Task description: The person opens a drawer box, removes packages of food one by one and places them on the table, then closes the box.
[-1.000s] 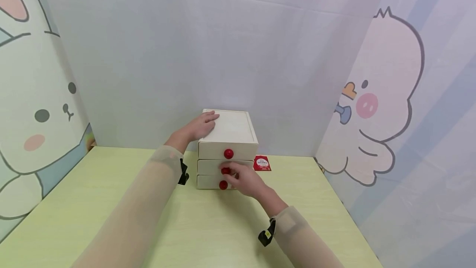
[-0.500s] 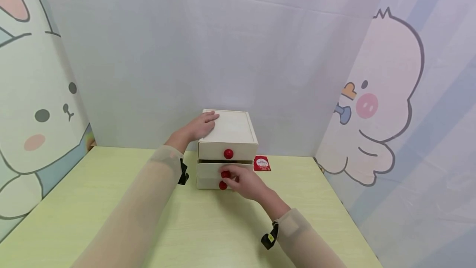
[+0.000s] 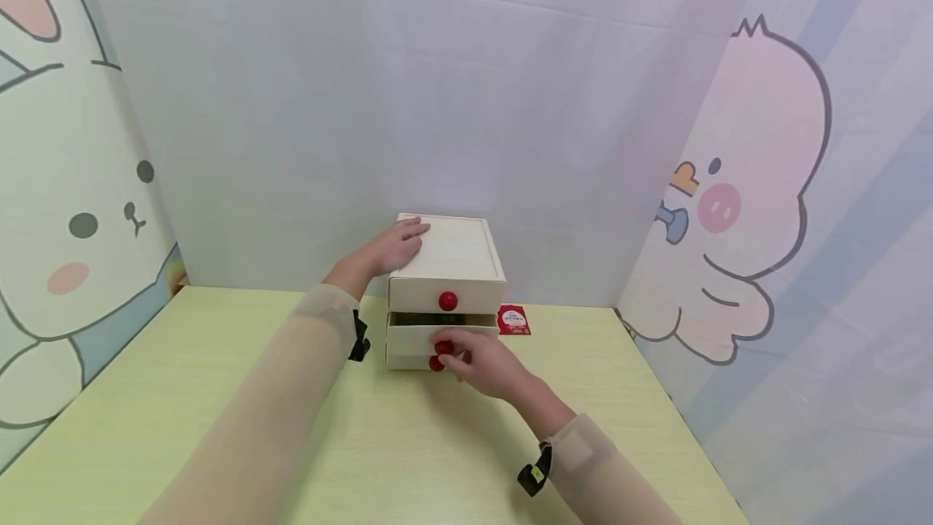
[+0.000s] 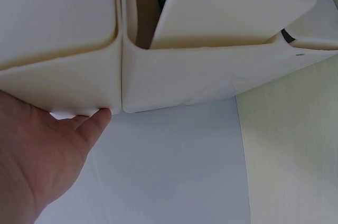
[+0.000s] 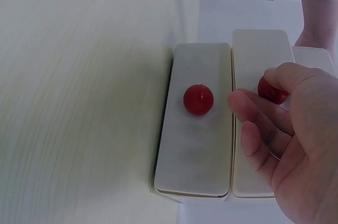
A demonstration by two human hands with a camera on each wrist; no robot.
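Observation:
A small off-white chest (image 3: 459, 253) of three stacked drawers stands toward the back of the table, each drawer with a round red knob. My left hand (image 3: 394, 249) rests on the top's left edge, fingers extended; the left wrist view shows its fingertips along the chest's side. My right hand (image 3: 488, 359) pinches the middle drawer's knob (image 5: 272, 91) between thumb and index finger. That middle drawer (image 4: 227, 18) sticks out of the chest, with a dark gap over its front. Both the top drawer (image 3: 411, 296) and the bottom drawer (image 5: 193, 150) are pushed in.
On the table (image 3: 379, 444), a red packet (image 3: 514, 320) with a white label lies just right of the chest. A pale curtain (image 3: 291, 120) hangs close behind, and panels with cartoon animals line both sides.
The middle drawer has slid out toward me with my right hand on its knob, and the dark gap above it has widened. My left hand has stayed on the chest's top.

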